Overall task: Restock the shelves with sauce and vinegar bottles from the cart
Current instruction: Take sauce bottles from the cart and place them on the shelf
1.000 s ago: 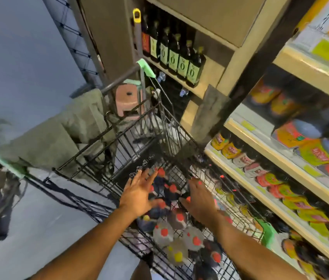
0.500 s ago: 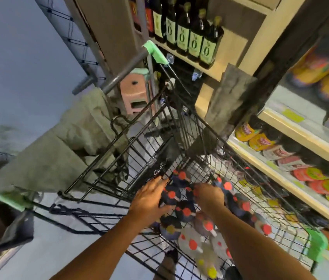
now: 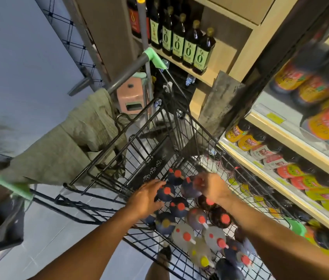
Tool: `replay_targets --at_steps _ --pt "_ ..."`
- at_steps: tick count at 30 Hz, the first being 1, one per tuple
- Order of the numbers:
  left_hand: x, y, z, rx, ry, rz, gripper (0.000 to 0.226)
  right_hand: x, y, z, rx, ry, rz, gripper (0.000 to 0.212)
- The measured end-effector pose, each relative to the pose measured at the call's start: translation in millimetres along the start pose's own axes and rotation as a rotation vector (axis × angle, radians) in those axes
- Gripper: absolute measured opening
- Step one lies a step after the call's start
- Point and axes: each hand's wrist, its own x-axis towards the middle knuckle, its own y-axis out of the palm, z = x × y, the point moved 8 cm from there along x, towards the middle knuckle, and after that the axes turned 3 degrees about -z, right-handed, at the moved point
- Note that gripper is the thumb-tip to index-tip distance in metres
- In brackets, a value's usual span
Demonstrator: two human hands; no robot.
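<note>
Right hand (image 3: 212, 187) has lifted slightly (blurred, grip unclear); left hand (image 3: 146, 198), fingers (image 3: 156, 183) spread, touches a red-capped bottle (image 3: 165, 194).

Left hand (image 3: 146, 199), right hand (image 3: 213, 188), forearms (image 3: 91, 243) bare.

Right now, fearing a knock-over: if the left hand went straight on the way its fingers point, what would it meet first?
Probably the dark bottle with a red cap just ahead of the left hand in the black wire cart; whether they touch is unclear.
</note>
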Motion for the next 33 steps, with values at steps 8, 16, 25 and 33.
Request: replay_targets --at_steps 8,16,25,33 --pt "2 -22 -48 -0.436 0.012 0.089 0.076 -24 -128 57 0.152 -0.223 -0.077 0.029" --pt "-4 -56 -118 -0.97 0.192 0.194 0.098 -30 -191 104 0.379 -0.354 0.076 0.083" --pt "-10 -57 -104 -1.078 0.039 0.24 0.109 -28 -195 134 0.507 -0.28 0.163 0.017" --pt "-22 -54 -52 -1.191 -0.077 0.164 0.102 15 -136 96 0.644 -0.009 0.118 0.033"
